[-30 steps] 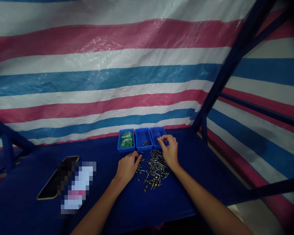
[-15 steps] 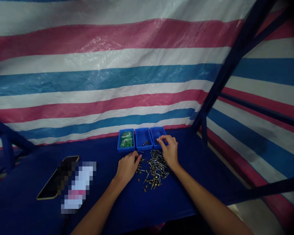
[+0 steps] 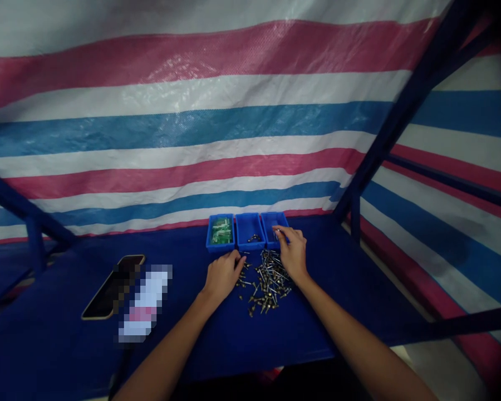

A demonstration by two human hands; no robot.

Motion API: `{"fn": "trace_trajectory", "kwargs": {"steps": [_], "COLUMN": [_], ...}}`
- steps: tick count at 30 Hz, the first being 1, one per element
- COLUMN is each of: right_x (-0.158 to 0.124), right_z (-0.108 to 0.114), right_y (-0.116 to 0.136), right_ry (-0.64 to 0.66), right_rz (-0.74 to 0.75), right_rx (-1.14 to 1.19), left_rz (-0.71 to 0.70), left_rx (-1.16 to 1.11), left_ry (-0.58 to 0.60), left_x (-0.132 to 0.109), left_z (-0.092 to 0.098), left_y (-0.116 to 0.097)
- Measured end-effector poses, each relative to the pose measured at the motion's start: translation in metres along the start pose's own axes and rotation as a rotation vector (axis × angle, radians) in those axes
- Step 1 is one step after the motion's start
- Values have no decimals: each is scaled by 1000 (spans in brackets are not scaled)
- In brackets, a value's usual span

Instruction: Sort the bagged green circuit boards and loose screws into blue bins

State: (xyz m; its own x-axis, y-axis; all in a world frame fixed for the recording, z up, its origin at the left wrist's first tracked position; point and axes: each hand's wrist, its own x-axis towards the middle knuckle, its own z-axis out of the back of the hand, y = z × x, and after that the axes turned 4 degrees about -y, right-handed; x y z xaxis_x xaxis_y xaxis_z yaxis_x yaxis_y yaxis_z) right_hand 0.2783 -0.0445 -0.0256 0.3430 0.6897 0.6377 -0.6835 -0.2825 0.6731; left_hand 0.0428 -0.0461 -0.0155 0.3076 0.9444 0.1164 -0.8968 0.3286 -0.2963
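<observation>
A heap of small metal pieces with thin shanks [image 3: 271, 278] lies on the blue table between my hands. Behind it stand three blue bins: the left bin [image 3: 209, 240] holds green and clear packets, the middle bin [image 3: 247, 223] a few metal pieces. My right hand [image 3: 293, 252] is at the front edge of the right bin [image 3: 270, 219], thumb and forefinger pinched on a small piece, partly hidden. My left hand [image 3: 224, 274] rests at the heap's left side, fingers curled; whatever they hold, if anything, is hidden.
A dark phone with a light rim [image 3: 113, 287] and a blurred pale object [image 3: 145, 303] lie at the left of the table [image 3: 67, 345]. Dark blue frame bars [image 3: 371, 150] rise at both sides, before a striped sheet [image 3: 192, 128].
The camera view has shifted slightly, so the table things appear further right and higher. My right hand remains at the right bin and my left hand beside the heap.
</observation>
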Motion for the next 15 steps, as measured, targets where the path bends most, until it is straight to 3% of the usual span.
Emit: {"fn": "trace_trajectory", "kwargs": {"steps": [15], "right_x": [1], "right_z": [-1], "right_y": [-12], "right_ry": [-73], "right_rz": [9], "right_rx": [-27], "left_rz": [13], "left_rx": [-4], "left_ry": [9], "left_x": [-1], "left_z": [2], "left_y": [-1]}}
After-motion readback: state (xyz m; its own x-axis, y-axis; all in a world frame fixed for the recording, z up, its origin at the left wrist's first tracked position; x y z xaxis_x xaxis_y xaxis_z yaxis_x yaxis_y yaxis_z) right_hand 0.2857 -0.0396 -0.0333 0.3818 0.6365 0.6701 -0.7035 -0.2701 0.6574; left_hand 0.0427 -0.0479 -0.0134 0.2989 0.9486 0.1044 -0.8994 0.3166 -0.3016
